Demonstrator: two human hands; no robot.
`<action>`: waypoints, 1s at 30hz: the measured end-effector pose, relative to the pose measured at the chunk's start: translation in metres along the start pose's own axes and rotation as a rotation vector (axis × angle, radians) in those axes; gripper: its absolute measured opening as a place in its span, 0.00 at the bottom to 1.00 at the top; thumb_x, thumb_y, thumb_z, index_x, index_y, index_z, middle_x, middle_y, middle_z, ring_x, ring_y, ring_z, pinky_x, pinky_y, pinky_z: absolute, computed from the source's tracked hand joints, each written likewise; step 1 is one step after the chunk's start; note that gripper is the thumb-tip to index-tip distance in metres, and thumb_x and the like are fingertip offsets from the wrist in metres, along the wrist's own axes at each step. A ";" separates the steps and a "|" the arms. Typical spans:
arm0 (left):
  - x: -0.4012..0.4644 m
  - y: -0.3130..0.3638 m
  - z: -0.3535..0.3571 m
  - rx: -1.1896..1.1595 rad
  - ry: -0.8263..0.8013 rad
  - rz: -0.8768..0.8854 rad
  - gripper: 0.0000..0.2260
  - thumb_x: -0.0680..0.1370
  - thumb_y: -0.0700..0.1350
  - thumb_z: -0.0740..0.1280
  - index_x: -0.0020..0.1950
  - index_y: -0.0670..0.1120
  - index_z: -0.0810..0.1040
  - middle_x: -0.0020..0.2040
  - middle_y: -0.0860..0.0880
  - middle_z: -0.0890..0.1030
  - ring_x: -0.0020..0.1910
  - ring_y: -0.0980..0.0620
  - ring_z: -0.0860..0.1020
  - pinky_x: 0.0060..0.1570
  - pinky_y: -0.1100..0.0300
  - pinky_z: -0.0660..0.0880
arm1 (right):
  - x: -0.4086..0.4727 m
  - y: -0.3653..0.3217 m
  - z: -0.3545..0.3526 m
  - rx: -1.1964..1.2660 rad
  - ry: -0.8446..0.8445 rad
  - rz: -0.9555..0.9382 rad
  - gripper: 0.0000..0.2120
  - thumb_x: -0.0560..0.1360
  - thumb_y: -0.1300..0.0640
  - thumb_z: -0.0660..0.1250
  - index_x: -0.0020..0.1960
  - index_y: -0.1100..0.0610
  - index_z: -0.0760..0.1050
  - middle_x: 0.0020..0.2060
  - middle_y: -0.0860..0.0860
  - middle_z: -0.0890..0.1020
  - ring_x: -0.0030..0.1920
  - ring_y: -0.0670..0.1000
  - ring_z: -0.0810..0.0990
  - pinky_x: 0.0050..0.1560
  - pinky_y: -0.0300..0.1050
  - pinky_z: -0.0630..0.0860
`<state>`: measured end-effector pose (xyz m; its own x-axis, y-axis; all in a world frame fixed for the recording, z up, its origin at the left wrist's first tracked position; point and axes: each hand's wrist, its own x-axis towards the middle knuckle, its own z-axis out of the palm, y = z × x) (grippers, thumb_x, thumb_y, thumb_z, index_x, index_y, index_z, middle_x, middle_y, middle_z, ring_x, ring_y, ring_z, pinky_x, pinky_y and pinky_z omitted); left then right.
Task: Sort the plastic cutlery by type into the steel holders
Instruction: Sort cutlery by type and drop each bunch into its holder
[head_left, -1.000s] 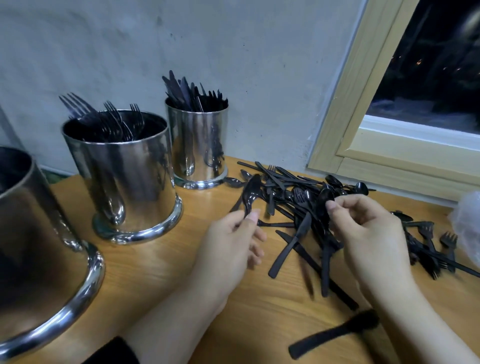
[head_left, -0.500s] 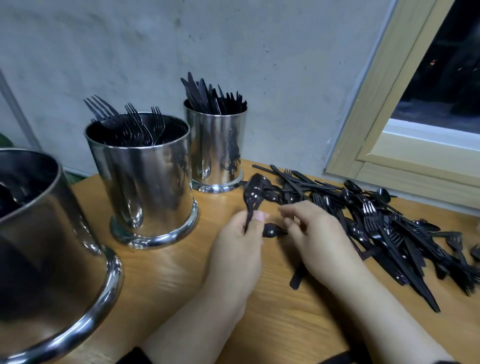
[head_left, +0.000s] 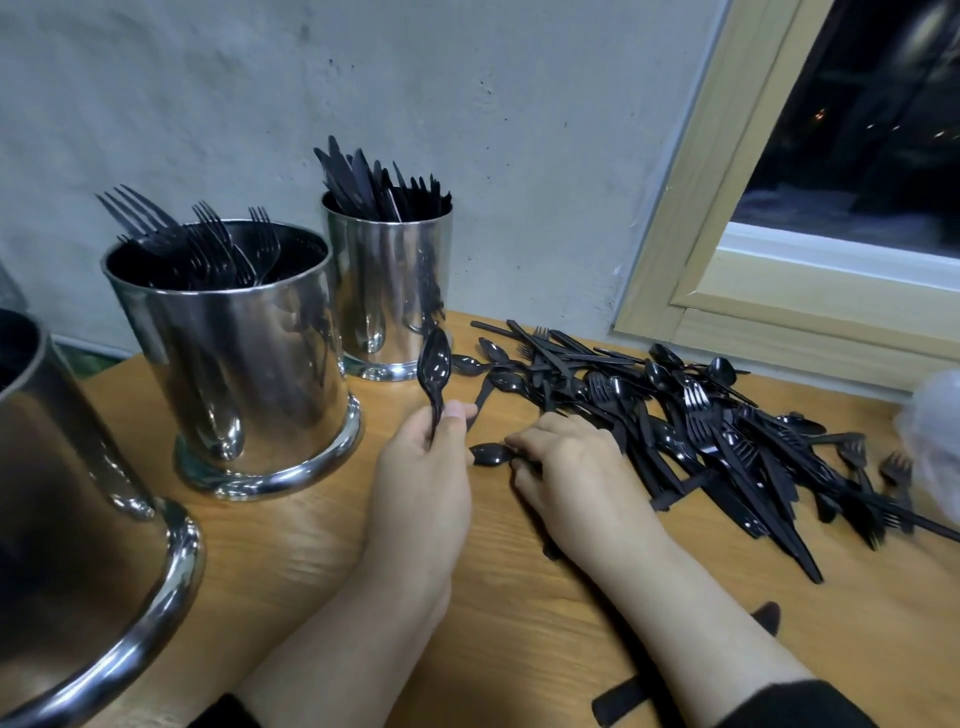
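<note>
My left hand (head_left: 421, 467) pinches the handles of black plastic spoons (head_left: 434, 364), bowls pointing up. My right hand (head_left: 571, 473) lies low on the table and pinches another black spoon (head_left: 491, 454) by its handle, bowl pointing left toward my left hand. A heap of black plastic cutlery (head_left: 701, 431) spreads over the wooden table (head_left: 291, 545) to the right. A steel holder with forks (head_left: 234, 358) stands at the left. Behind it a smaller steel holder with knives (head_left: 387, 291) stands by the wall. A large steel holder (head_left: 78, 545) fills the near left corner.
A grey wall runs behind the holders. A window with a pale wooden frame (head_left: 727, 291) sits at the right. Clear crumpled plastic (head_left: 935, 431) lies at the table's right edge. Two loose black pieces (head_left: 623, 699) lie near my right forearm.
My right hand came from the heap toward my left hand with a spoon and now lies low on the table. The left hand keeps its spoons upright. The camera shifted slightly.
</note>
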<state>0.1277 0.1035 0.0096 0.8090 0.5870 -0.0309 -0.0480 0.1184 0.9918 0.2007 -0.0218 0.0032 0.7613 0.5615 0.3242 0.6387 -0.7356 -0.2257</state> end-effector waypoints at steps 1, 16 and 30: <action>0.000 0.000 0.000 -0.004 0.001 0.007 0.11 0.85 0.55 0.61 0.52 0.58 0.83 0.30 0.59 0.72 0.31 0.57 0.69 0.34 0.56 0.65 | 0.000 0.000 0.001 -0.010 0.013 -0.004 0.09 0.78 0.54 0.66 0.56 0.50 0.82 0.49 0.46 0.80 0.54 0.52 0.76 0.55 0.52 0.72; -0.009 0.004 0.008 0.185 -0.130 0.214 0.11 0.85 0.51 0.60 0.51 0.63 0.79 0.45 0.63 0.85 0.46 0.62 0.83 0.46 0.68 0.77 | -0.009 -0.015 -0.044 1.000 0.477 0.352 0.05 0.77 0.60 0.71 0.43 0.58 0.81 0.34 0.53 0.82 0.34 0.42 0.76 0.39 0.32 0.72; -0.036 0.002 0.031 0.120 -0.339 0.034 0.16 0.82 0.51 0.65 0.46 0.37 0.75 0.31 0.45 0.74 0.26 0.50 0.71 0.24 0.58 0.69 | -0.074 0.073 -0.069 0.544 0.380 0.509 0.06 0.79 0.51 0.69 0.45 0.48 0.83 0.36 0.42 0.83 0.39 0.39 0.80 0.40 0.31 0.72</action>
<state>0.1163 0.0581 0.0170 0.9573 0.2879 0.0251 -0.0251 -0.0036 0.9997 0.1830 -0.1432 0.0261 0.9440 -0.0279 0.3287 0.2661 -0.5248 -0.8086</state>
